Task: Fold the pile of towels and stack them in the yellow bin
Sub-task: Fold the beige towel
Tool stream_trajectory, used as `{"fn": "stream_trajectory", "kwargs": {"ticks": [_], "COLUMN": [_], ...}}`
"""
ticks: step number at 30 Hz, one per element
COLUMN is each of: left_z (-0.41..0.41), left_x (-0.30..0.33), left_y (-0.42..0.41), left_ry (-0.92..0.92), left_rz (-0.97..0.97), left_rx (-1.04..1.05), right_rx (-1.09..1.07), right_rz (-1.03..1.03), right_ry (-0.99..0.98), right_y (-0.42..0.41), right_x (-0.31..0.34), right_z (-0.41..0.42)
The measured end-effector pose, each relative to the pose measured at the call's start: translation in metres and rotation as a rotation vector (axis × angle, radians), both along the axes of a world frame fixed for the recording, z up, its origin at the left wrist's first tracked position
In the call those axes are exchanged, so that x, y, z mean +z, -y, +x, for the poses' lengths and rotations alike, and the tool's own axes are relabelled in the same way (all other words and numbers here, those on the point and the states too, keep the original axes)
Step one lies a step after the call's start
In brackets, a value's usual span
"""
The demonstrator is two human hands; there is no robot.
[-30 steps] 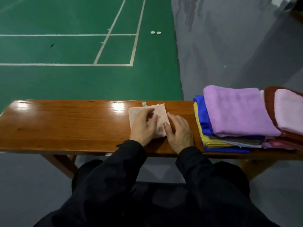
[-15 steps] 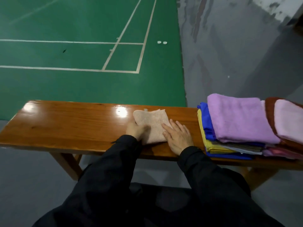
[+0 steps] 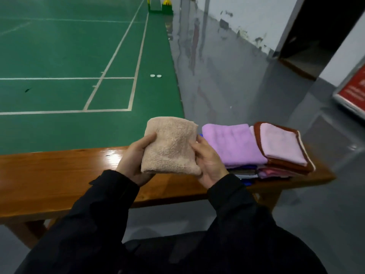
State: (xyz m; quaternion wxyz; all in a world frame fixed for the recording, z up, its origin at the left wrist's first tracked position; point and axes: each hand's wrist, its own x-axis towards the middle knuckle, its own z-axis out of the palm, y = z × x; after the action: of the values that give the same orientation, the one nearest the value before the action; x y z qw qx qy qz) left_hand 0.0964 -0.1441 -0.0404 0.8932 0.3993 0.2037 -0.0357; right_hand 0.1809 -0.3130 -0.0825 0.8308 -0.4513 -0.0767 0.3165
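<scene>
Item 1: beige towel, folded into a thick pad, centre of the frame. It is being held up off the wooden bench, its top edge rising in front of the green court floor.

Item 2: left hand, left of centre. It is gripping the towel's left edge, thumb lying on the front face and fingers curling round behind, out of sight.

Item 3: right hand, just right of centre. It is gripping the towel's right edge, thumb pressing on the front near the upper corner, palm turning toward the camera, fingers wrapping behind the cloth.

Item 4: black sleeves, running from both wrists down to the bottom of the frame.

Item 5: pile of folded towels, right of centre, sitting on the right end of the bench. A lilac towel is lying on top of the left stack; just beside it, a pink towel with brown border is topping the right stack. Blue, grey and pink edges are showing beneath them. The beige towel is overlapping the lilac towel's left edge in the view; whether they are touching cannot be told.

Item 6: two small white discs, lying on the court floor, upper centre.

Item 7: grey floor, filling the right side.

Item 8: red framed sign, leaning at the right edge.
</scene>
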Motion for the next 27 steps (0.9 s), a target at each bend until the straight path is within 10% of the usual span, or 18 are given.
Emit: {"fn": "stream_trajectory", "kwargs": {"ticks": [14,19,24,27], "left_z": [0.130,0.146,0.155,0.147], "left_x": [-0.021,-0.066,-0.111,-0.110], "left_y": [0.119,0.116,0.116,0.119], "left_ry": [0.070,0.191,0.367,0.287], "left_rz": [0.890,1.803,1.753,1.616], "left_rx": [-0.038,-0.051,-0.467,-0.350], "right_rx": [-0.429,-0.455,-0.042,-0.118], "right_rz": [-0.907,-1.415,-1.471,-1.489], "right_ry": [0.562,1.107,1.472,1.465], "right_y": [0.147,0.137,0.121,0.121], "right_x": [0.034,0.019,-0.023,-0.037], "right_z": [0.102,0.100,0.099,0.096]}}
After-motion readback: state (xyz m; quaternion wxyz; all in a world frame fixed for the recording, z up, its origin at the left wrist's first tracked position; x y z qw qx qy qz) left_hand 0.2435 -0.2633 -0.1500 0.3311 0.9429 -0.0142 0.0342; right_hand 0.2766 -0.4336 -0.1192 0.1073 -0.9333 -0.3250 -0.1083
